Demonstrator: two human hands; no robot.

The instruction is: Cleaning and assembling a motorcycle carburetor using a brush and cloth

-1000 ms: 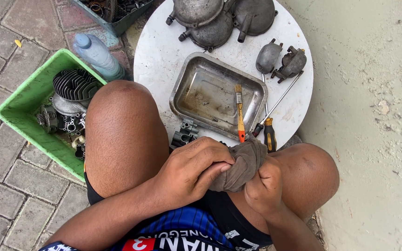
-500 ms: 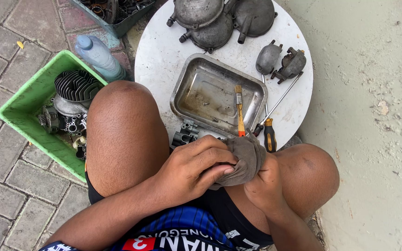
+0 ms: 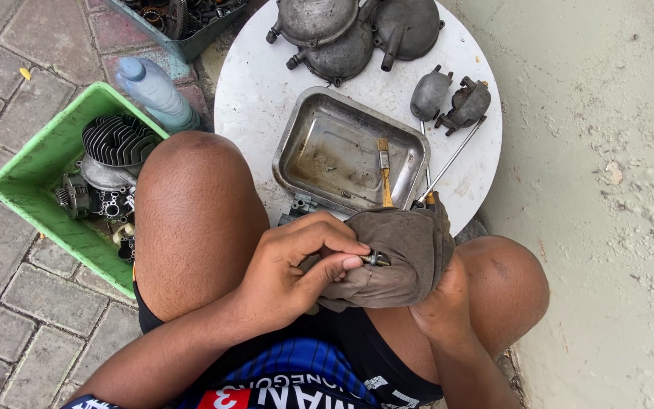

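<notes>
— Since half a second ago the cloth point(image 3: 395, 254) has opened out, and a small metal part point(image 3: 376, 260) now shows at its middle.

— What has hold of it?

— Left hand point(image 3: 297, 269), fingers curled, thumb and forefinger pinched shut on the small metal part. Right hand point(image 3: 440, 291) sits under the cloth, cupped and closed around it from below; its fingers are hidden.

— Where is all this?

— Over the lap, between the knees, just near of the round white table point(image 3: 259, 98).

— And on the table?

— Metal tray point(image 3: 319, 144) with a brush point(image 3: 384, 170) lying in it. Right of the tray, a screwdriver point(image 3: 448, 163), and two small grey castings point(image 3: 448, 98) beyond. Larger grey engine covers point(image 3: 342, 30) at the far edge.

— To the left?

— Green crate point(image 3: 39, 159) of engine parts on the paving, with a plastic bottle point(image 3: 157, 91) just beside it.
</notes>
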